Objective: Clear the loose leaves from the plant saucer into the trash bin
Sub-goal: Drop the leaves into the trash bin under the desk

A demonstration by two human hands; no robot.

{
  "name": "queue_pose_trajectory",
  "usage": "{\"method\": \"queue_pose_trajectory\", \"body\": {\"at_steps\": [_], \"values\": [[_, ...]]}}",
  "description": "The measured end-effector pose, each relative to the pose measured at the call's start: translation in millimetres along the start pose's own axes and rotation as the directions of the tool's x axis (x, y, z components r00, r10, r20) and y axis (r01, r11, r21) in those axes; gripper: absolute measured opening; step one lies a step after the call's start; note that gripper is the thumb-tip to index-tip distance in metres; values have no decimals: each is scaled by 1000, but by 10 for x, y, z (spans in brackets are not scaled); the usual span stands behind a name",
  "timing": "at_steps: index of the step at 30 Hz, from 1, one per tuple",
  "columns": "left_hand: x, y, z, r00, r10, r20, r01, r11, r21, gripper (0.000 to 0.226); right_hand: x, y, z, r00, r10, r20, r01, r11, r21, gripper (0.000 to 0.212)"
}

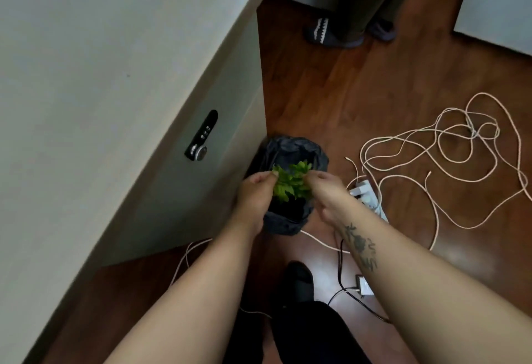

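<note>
A bunch of bright green loose leaves [291, 182] hangs between my two hands, right over the mouth of a small trash bin [290, 150] lined with a dark bag. My left hand [256, 193] pinches the leaves from the left side. My right hand [326, 190] grips them from the right. The bin stands on the wooden floor against the corner of a pale cabinet. The plant saucer is not in view.
A pale cabinet [184, 167] with a keypad lock [201, 136] stands at the left. Tangled white cables [449, 144] and a power strip [367, 193] lie on the floor to the right. Another person's feet [345, 32] stand at the back. My own foot [298, 280] is below the bin.
</note>
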State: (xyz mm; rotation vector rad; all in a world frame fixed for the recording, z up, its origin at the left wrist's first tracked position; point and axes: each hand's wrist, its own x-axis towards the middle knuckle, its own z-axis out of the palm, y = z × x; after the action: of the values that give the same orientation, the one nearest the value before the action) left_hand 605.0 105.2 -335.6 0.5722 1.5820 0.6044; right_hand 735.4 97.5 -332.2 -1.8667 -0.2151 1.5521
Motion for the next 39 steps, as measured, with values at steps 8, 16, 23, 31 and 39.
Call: {"method": "queue_pose_trajectory", "body": {"at_steps": [8, 16, 23, 31, 39], "values": [[294, -235, -1, 1000, 23, -7, -21, 989, 148, 26, 374, 271, -136, 991, -92, -93, 83, 992, -93, 14], [-517, 495, -153, 991, 135, -12, -129, 971, 199, 13, -461, -435, -146, 977, -196, -82, 179, 967, -179, 11], [-1495, 1383, -449, 955, 295, -26, -283, 935, 212, 11, -1494, -1303, 28, 928, -372, 25, 361, 879, -311, 8], [-2111, 1513, -1343, 923, 309, -228, -273, 946, 175, 10, -2178, -1470, 750, 855, -449, 258, 518, 753, -406, 4], [-2462, 1093, -2780, 818, 297, -493, -203, 950, 236, 12, -2654, -1024, 2044, 725, -339, 600, 665, 571, -481, 9]]}}
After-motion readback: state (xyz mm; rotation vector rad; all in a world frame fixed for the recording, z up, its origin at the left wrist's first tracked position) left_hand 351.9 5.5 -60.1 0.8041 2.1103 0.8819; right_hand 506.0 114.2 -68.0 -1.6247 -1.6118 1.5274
